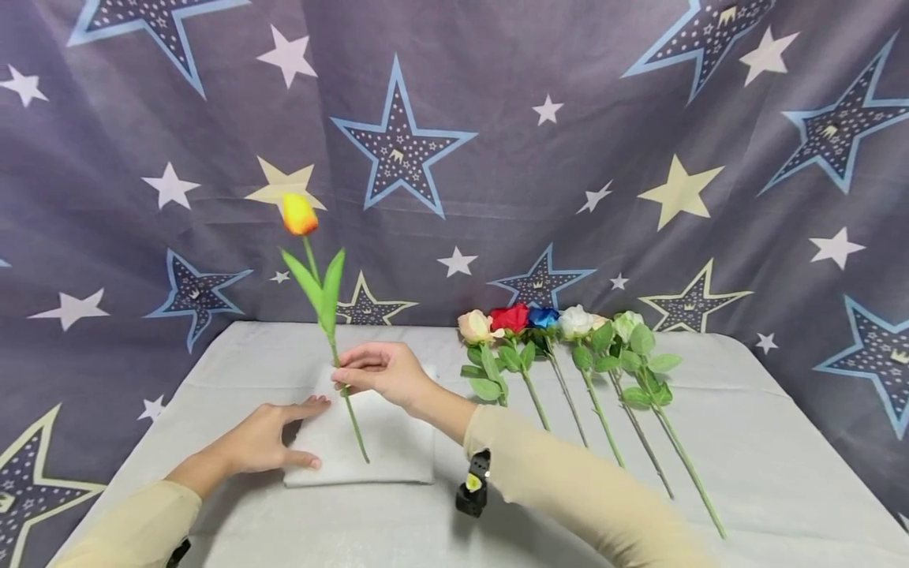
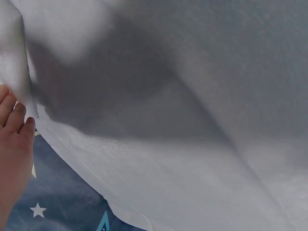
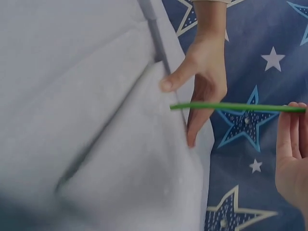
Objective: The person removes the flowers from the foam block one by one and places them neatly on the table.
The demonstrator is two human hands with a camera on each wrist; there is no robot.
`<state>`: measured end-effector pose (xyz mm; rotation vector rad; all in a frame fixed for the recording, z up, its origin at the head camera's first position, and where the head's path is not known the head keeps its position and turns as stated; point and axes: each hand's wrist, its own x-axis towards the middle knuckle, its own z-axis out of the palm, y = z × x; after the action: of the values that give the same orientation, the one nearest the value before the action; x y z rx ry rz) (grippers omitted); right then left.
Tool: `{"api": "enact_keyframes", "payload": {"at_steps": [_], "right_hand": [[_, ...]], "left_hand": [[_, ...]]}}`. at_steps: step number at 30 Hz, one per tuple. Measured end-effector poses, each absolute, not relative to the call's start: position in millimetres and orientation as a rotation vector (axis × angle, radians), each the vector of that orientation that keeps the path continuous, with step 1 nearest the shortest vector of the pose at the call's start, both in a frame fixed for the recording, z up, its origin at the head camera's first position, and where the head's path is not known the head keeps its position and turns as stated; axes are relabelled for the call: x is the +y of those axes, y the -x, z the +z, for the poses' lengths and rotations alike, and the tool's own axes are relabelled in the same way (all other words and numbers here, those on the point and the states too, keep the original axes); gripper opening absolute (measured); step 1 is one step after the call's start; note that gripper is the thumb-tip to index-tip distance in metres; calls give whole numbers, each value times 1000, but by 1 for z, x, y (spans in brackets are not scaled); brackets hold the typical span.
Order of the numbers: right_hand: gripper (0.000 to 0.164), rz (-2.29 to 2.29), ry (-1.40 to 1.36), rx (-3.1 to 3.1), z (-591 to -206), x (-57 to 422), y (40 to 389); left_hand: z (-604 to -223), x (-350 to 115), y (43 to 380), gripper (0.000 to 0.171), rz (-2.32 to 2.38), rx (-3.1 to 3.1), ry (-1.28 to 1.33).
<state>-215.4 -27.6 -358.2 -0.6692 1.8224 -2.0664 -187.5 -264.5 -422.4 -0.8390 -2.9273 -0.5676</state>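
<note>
An artificial tulip [image 1: 330, 300] with a yellow-orange head and two long green leaves stands nearly upright, leaning left. My right hand [image 1: 389, 377] pinches its stem between thumb and fingers. The stem's lower end hangs over a flat white folded cloth [image 1: 401, 450] on the table. At the cloth's left edge rests my left hand [image 1: 263, 442], thumb apart from the fingers. The right wrist view shows the bare green stem [image 3: 231, 106] running from my right hand [image 3: 292, 159] toward the left one [image 3: 207, 77]. In the left wrist view, the left hand's fingers [image 2: 18, 120] lie beside the cloth.
Several artificial roses lie in a row on the right: a peach one [image 1: 474, 326], a red one [image 1: 509, 317], a blue one [image 1: 543, 318] and white ones [image 1: 575, 322], stems toward the front. A pale sheet covers the table [image 1: 767, 473]. A star-patterned curtain [image 1: 490, 205] hangs behind.
</note>
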Motion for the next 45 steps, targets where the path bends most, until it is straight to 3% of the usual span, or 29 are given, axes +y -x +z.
{"api": "enact_keyframes", "payload": {"at_steps": [20, 35, 45], "right_hand": [[27, -2047, 222, 2007, -394, 82, 225], [31, -2010, 183, 2063, -420, 104, 222], [21, -1933, 68, 2265, -432, 106, 230]], "left_hand": [[-403, -257, 194, 92, -451, -3037, 815], [-406, -252, 190, 92, -469, -3064, 781], [-409, -254, 191, 92, -513, -3067, 768]]}}
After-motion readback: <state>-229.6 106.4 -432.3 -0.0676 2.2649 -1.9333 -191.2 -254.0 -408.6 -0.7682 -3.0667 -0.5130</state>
